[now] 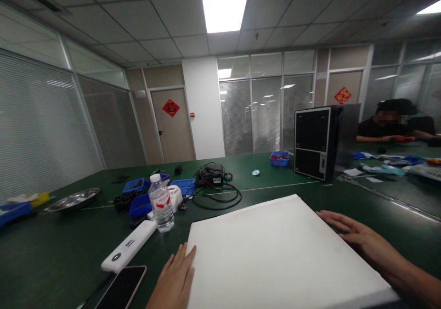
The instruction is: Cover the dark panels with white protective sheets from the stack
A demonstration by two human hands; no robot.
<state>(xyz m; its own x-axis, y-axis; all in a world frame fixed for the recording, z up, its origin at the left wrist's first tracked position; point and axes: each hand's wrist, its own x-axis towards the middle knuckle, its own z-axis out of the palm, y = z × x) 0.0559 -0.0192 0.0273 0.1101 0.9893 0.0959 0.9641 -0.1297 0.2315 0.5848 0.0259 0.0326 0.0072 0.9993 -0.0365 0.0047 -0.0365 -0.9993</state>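
A large white flat-topped panel or box (262,249) lies on the green table right in front of me. My left hand (175,277) rests against its left edge, fingers stretched out and fingertips touching the side. Along the right edge is my right hand (361,240), its fingers extended and slightly spread; whether it touches the side is hard to tell. Neither hand's fingers wrap round the white piece. Its thickness is mostly hidden, though a grey strip shows at the near right corner.
Left of the white piece are a phone (122,287), a white power strip (130,247) and a water bottle (161,203). Farther back lie blue bins (184,186), a black adapter with cables (210,175) and a metal dish (74,199). A black computer case (312,143) stands right; beyond sits another person (375,127).
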